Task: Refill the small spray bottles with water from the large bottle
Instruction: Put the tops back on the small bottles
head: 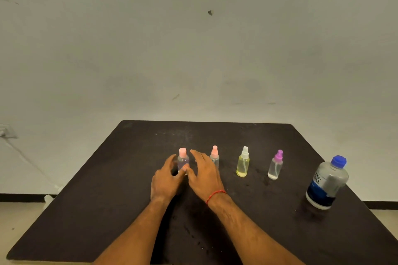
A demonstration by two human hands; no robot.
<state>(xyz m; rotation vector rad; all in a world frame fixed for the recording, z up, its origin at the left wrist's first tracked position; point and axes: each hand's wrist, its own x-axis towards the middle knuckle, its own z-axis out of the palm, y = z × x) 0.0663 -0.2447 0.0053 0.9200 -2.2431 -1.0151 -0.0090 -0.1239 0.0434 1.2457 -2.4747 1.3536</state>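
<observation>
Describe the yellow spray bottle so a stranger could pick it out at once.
On the dark table, four small spray bottles stand in a row, with a large blue-capped water bottle at the right end. The yellow spray bottle is third from the left. It alone has a yellow-tinted body and a white spray top.

Four spray bottles in row on table; large bottle right.

Both forearms reach forward, left hand and right hand cupped close together, fingers spread.

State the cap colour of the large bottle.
Blue, on the large bottle; clearest in the head view.
</observation>
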